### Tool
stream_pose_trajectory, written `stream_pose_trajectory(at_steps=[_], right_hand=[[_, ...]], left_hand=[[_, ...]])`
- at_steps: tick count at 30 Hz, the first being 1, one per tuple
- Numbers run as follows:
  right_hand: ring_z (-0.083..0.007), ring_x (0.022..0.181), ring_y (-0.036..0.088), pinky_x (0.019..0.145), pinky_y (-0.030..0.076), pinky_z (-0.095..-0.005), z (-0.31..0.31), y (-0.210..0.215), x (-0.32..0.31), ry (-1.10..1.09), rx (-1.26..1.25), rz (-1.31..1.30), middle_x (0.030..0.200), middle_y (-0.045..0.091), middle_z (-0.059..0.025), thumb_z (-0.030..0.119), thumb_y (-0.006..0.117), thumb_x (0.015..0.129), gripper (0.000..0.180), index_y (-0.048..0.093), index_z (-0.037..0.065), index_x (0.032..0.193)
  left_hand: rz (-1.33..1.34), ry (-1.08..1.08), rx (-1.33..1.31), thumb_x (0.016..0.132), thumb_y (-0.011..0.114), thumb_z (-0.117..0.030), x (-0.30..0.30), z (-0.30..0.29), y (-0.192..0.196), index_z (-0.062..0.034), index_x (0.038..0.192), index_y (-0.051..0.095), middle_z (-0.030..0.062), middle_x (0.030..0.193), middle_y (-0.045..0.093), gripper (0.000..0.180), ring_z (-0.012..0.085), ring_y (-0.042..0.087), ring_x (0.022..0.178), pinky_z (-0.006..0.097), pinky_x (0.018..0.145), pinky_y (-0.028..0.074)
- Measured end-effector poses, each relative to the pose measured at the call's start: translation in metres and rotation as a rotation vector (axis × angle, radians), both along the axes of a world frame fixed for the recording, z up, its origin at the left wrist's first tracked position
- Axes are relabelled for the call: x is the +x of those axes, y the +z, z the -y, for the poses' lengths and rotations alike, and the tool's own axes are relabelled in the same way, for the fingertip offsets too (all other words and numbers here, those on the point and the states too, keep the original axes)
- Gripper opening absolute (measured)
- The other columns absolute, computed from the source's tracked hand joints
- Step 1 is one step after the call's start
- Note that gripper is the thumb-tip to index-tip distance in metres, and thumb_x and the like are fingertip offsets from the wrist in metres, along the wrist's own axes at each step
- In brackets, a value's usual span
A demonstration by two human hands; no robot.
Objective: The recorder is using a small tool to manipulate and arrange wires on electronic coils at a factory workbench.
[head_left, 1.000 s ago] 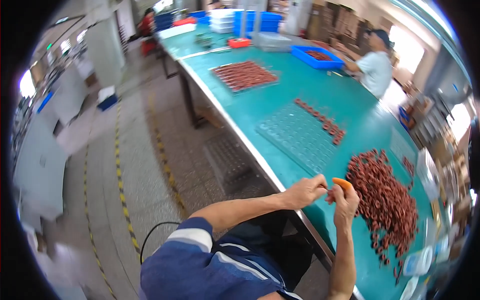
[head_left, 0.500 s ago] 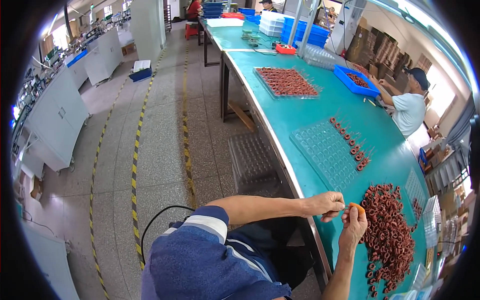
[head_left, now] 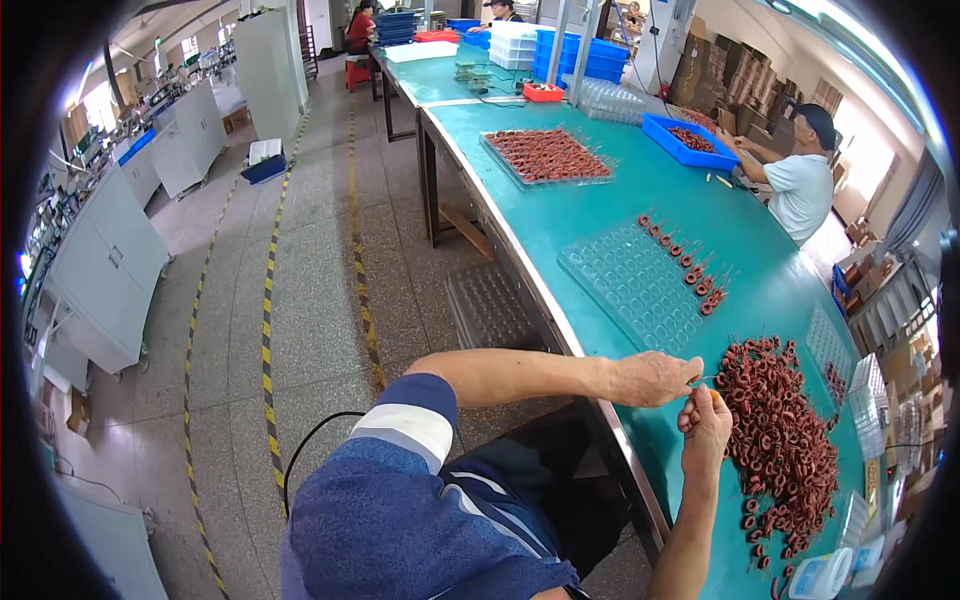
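Note:
Over the green table's near edge my two hands meet, both closed with the fingertips pinched. My left hand [head_left: 650, 380] comes across from the left, and a thin strand shows between its fingertips and the right hand. Just below, my right hand [head_left: 707, 432] is bent upward with an orange piece [head_left: 715, 398] showing at its fingertips; what it grips is hidden. Beside the right hand lies a big heap of red-brown ring coils [head_left: 785, 450] with thin wire leads. Beyond my hands is a clear plastic tray [head_left: 630, 280] of round pockets, with a row of coils along its right side.
A filled coil tray [head_left: 550, 158] stands farther up the table [head_left: 520, 225]. Across sits a co-worker [head_left: 805, 180] by a blue bin [head_left: 690, 142] of coils. Clear trays [head_left: 868, 400] stand at the right, with a white tub [head_left: 820, 575] at lower right. Dark trays [head_left: 490, 308] lie below the table.
My left hand has shifted slightly right and up, its fingers now more over the right hand. Less of the orange piece shows. The whole view has moved a little.

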State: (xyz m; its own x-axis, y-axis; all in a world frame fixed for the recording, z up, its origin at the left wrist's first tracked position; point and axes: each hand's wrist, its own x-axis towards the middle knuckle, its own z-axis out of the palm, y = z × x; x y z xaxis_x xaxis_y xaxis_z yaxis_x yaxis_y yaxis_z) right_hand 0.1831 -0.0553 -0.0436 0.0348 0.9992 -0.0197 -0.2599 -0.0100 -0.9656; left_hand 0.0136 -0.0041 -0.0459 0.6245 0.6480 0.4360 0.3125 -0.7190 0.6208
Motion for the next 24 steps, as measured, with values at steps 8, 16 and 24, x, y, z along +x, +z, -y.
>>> stream_pose_trajectory(at_steps=[8, 16, 24], right_hand=[[-0.0077, 0.048, 0.046, 0.043, 0.033, -0.0203, 0.013, 0.004, 0.013, 0.051, -0.053, 0.107, 0.061, 0.052, 0.0004, 0.025, 0.067, 0.087, 0.025, 0.059, 0.003, 0.081], [-0.0046, 0.050, 0.046, 0.045, 0.036, -0.0226, 0.007, 0.014, -0.023, -0.288, 0.285, 0.497, 0.057, 0.054, 0.0012, 0.015, 0.066, 0.088, 0.018, 0.062, -0.001, 0.081], [-0.0051, 0.051, 0.048, 0.045, 0.036, -0.0217, 0.025, 0.021, -0.011, -0.281, 0.318, 0.372, 0.061, 0.057, -0.0008, 0.018, 0.066, 0.090, 0.020, 0.061, -0.001, 0.085]], left_hand=[[-0.120, -0.370, -0.033, 0.083, 0.067, -0.015, -0.014, -0.003, 0.034, -0.0013, 0.102, 0.048, 0.0175, 0.085, 0.060, 0.030, 0.0377, 0.060, 0.084, 0.045, 0.069, 0.046], [0.165, -0.064, -0.319, 0.082, 0.074, -0.013, -0.020, 0.004, 0.025, -0.0006, 0.101, 0.049, 0.0018, 0.075, 0.054, 0.033, 0.0080, 0.056, 0.070, 0.027, 0.059, 0.048], [0.532, -0.244, -0.584, 0.086, 0.071, -0.015, 0.005, 0.017, 0.000, -0.0006, 0.102, 0.046, 0.0024, 0.078, 0.055, 0.033, 0.0084, 0.056, 0.066, 0.025, 0.058, 0.049]])
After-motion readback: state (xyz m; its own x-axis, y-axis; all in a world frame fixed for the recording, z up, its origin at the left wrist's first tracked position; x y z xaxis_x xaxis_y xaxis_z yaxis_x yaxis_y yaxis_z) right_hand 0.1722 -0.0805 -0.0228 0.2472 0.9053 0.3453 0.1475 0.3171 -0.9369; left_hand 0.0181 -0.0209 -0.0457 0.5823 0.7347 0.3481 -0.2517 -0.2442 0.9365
